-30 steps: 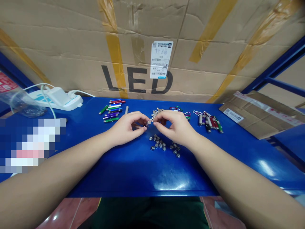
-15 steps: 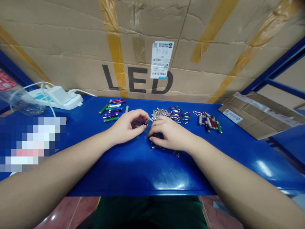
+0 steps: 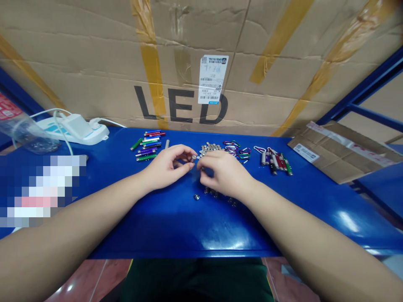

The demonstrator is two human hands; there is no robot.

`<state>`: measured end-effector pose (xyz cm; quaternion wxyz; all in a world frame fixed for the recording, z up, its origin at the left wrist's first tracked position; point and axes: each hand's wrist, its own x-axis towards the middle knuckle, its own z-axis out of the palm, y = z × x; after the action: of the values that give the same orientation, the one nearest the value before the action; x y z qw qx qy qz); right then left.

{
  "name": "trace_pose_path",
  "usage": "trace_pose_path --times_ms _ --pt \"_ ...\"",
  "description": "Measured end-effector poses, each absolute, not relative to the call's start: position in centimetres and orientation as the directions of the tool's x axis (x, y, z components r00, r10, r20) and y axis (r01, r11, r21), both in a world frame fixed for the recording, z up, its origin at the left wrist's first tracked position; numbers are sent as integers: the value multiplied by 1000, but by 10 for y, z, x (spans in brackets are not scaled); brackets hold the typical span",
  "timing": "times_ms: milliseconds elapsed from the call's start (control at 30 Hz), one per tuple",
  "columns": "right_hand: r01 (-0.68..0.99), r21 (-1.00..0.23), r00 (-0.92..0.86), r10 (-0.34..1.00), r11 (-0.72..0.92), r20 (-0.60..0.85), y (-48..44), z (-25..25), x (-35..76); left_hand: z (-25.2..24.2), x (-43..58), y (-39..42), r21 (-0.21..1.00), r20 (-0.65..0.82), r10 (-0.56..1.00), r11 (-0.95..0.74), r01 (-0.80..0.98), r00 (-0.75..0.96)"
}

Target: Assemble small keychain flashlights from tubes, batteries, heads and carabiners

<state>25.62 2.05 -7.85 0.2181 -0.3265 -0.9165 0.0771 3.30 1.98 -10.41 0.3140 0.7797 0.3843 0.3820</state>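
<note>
My left hand (image 3: 170, 168) pinches a small silver round piece (image 3: 194, 158), which looks like button cells, between thumb and fingertips. Close beside it, my right hand (image 3: 223, 171) has its thumb and fingers curled together; what they hold, if anything, is hidden. Behind the right hand lies a heap of button cells (image 3: 209, 147), with colourful carabiners (image 3: 244, 153) to its right. Small metal end caps (image 3: 232, 203) are scattered in front of and under that hand, and one loose cap (image 3: 197, 196) lies apart. Coloured flashlight tubes (image 3: 151, 144) lie behind the left hand.
Mini flashlights with carabiners (image 3: 276, 161) lie in a group on the right of the blue table (image 3: 176, 226). Beyond them is a cardboard box (image 3: 343, 149). A power strip (image 3: 78, 130) and a plastic bottle (image 3: 34, 134) stand left. A large carton (image 3: 119, 54) backs the table.
My right hand has lifted slightly from over the end caps, its fingers curling closer to the left fingertips. One cap now lies further left. My left hand has barely moved.
</note>
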Motion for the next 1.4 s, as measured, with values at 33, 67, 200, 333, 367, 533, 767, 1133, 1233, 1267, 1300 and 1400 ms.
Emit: trace_pose_path --times_ms 33,67,200,333,367,533,767,1133,1233,1267,1300,1400 --pt "531 -369 -638 647 763 418 24 -80 259 -104 33 20 781 353 840 -507 365 412" --pt "486 -456 -584 665 746 466 27 -82 262 -104 33 20 780 352 841 -506 368 411" --pt "270 -704 -501 721 656 479 33 -88 267 -104 33 19 784 343 840 -502 364 420" --pt "110 -888 -489 802 447 343 33 -93 262 -104 34 19 800 333 842 -490 346 424" --pt "85 -911 -476 820 403 318 33 -94 260 -104 34 18 805 326 844 -484 343 425" --pt "-17 -960 -443 859 280 258 34 -98 253 -104 35 18 823 300 861 -452 346 412" --pt "83 -920 -424 849 384 316 37 -100 255 -103 35 18 814 297 857 -458 358 421" --pt "124 -853 -479 783 507 397 36 -96 263 -101 36 19 735 357 829 -534 417 431" --pt "167 -803 -495 753 572 434 35 -94 264 -100 36 18 719 365 821 -548 428 439" --pt "181 -777 -498 737 603 457 35 -94 264 -99 36 18 715 366 819 -551 431 441" --pt "198 -745 -501 720 636 481 36 -93 265 -99 37 18 711 368 818 -554 434 442" --pt "254 -632 -522 654 732 548 37 -91 266 -98 37 17 704 369 817 -558 440 444"
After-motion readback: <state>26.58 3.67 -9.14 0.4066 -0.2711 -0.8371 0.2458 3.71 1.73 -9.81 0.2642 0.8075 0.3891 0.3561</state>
